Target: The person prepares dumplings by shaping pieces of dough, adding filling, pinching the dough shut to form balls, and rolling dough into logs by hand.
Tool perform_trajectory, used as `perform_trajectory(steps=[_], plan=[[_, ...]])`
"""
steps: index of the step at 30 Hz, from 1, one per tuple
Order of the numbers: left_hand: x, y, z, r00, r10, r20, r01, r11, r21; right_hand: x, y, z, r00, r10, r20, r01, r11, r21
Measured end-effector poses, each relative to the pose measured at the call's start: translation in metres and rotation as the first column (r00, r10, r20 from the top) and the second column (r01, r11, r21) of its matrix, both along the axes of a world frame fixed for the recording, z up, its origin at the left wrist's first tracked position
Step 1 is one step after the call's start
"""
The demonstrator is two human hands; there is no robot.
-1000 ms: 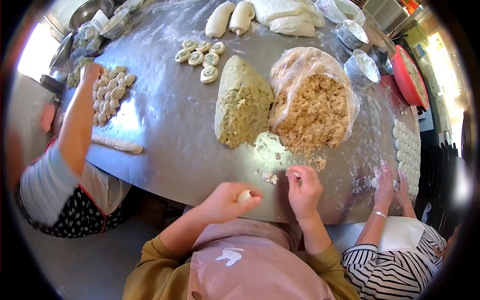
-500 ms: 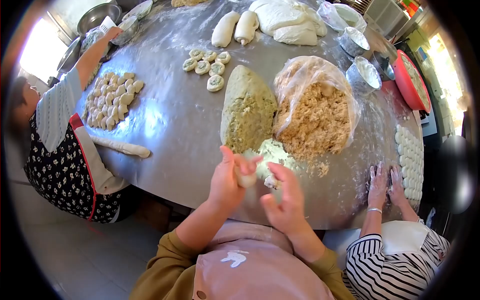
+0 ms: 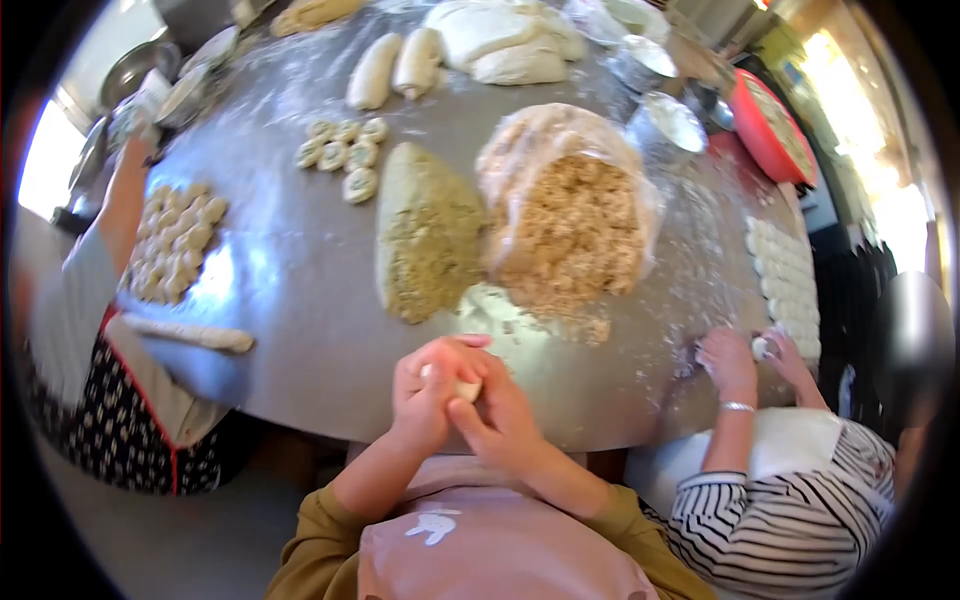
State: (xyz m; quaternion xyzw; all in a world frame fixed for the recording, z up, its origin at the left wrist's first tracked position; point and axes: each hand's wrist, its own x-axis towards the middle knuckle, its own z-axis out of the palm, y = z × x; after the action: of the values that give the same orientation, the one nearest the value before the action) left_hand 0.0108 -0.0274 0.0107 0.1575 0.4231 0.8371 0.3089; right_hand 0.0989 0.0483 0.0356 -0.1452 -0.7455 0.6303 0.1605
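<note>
My left hand (image 3: pixel 425 390) is curled round a small pale dough ball (image 3: pixel 463 388) just over the table's front edge. Against that same ball, my right hand (image 3: pixel 498 418) presses from the right, its thumb along the lower side. Beyond my hands lies a greenish mound of filling (image 3: pixel 425 240). To its right, an orange-brown crumbly filling (image 3: pixel 580 220) spills out of a clear plastic bag (image 3: pixel 520 140).
At the left, a co-worker's arm (image 3: pixel 122 200) reaches past dough pieces (image 3: pixel 175 245) and a dough roll (image 3: pixel 190 332). Another person's hands (image 3: pixel 728 362) work at the right near rows of white pieces (image 3: pixel 785 280). A red basin (image 3: pixel 768 130) stands behind.
My hands have come together round the dough ball. The view has shifted, so the table's things appear further left. The right co-worker's hands have gone from flat to curled.
</note>
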Motion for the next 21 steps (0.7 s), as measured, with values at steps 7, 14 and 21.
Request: perform_trajectory(steps=[7, 14, 21], plan=[[0.007, 0.010, 0.004, 0.997, -0.049, -0.066, 0.042, 0.994, -0.101, 0.009, 0.015, -0.013, 0.998, 0.044, -0.048, -0.056, 0.953, -0.297], [0.015, 0.014, -0.002, 0.983, -0.082, -0.166, 0.059, 0.989, -0.136, 0.043, 0.064, -0.035, 0.955, -0.225, 0.192, 0.287, 0.865, -0.413], [-0.051, -0.038, -0.046, 0.932, 0.336, -0.134, -0.361, 0.881, -0.306, 0.096, 0.152, -0.036, 0.708, -0.706, 0.013, 0.495, 0.483, -0.722]])
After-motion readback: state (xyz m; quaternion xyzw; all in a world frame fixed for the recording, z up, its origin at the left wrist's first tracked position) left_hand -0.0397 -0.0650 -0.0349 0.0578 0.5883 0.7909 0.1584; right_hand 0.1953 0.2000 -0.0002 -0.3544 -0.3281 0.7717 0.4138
